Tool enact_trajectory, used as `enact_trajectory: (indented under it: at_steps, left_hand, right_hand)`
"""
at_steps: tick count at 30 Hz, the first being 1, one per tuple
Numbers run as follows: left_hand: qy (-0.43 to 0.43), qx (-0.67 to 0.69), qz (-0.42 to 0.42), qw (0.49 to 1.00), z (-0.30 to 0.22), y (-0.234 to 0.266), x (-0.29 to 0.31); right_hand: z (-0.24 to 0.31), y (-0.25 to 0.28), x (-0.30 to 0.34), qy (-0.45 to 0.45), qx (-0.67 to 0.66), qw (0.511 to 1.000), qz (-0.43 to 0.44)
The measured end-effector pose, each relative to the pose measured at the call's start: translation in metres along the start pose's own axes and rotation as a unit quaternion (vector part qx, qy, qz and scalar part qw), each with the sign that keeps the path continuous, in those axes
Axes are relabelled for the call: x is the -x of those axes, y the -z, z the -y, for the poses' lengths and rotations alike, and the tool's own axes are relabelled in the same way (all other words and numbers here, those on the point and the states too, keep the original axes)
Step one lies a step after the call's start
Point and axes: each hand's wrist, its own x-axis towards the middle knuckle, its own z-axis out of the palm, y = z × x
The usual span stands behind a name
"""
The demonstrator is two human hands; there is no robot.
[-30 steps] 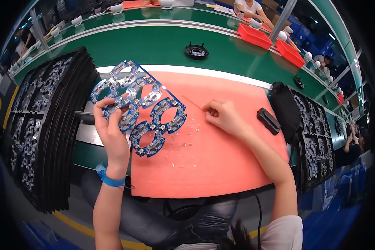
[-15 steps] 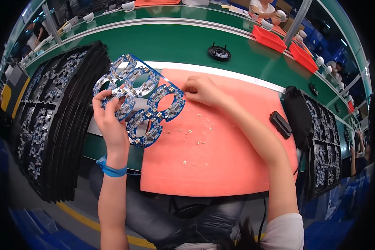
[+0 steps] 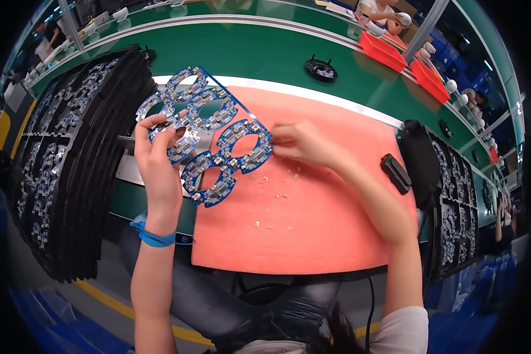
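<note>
A blue panel of joined ring-shaped circuit boards (image 3: 251, 154) is held up, tilted, over the left part of the salmon-pink mat (image 3: 318, 224). My left hand (image 3: 159, 147) grips it by a ring on its left side, thumb and fingers closed round the board, a blue band on that wrist. At the panel's right corner, my right hand (image 3: 301, 143) has its fingertips pinched on the edge; the fingers partly hide what lies between them. Several tiny pale pieces (image 3: 266, 179) are scattered on the mat below the panel.
Tall stacks of black trays with circuit boards stand left (image 3: 71, 165) and right (image 3: 454, 200). A small black case (image 3: 396, 173) lies on the mat's right side. Beyond runs a green belt (image 3: 248, 53) with a round black part (image 3: 321, 69); red bins (image 3: 383, 52) and another person (image 3: 383, 15) are farther off.
The panel and both hands have shifted slightly to the right in the picture, with the right hand still at the panel's corner. The round black part on the belt also appears farther right.
</note>
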Motion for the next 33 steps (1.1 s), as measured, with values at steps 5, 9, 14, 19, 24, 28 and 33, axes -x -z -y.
enact_trajectory:
  at_steps: [5, 9, 14, 19, 24, 28, 33]
  left_hand:
    - [-0.016, -0.012, 0.013, 1.000, 0.005, 0.000, 0.002]
    - [-0.006, -0.008, 0.002, 1.000, -0.004, -0.008, 0.012]
    - [-0.007, -0.054, 0.015, 0.998, -0.004, -0.005, 0.020]
    - [-0.036, -0.079, 0.028, 0.996, -0.002, -0.011, 0.023]
    - [0.028, 0.000, 0.078, 0.997, 0.011, -0.012, 0.022]
    - [0.060, 0.053, 0.108, 0.991, 0.028, -0.023, 0.026]
    - [0.070, 0.074, 0.126, 0.987, 0.043, -0.025, 0.023]
  right_hand:
    - [-0.009, -0.010, -0.010, 0.068, 0.048, 0.995, -0.046]
    - [0.011, 0.011, 0.025, -0.010, 0.026, 0.996, 0.086]
    - [0.008, 0.023, 0.072, -0.030, -0.022, 0.999, -0.039]
    - [-0.015, 0.020, 0.113, -0.145, 0.153, 0.961, -0.180]
    - [0.019, -0.001, 0.107, -0.115, 0.070, 0.979, -0.153]
    - [0.023, -0.006, 0.106, -0.092, -0.010, 0.988, -0.123]
    - [0.011, -0.014, 0.111, -0.121, -0.017, 0.974, -0.193]
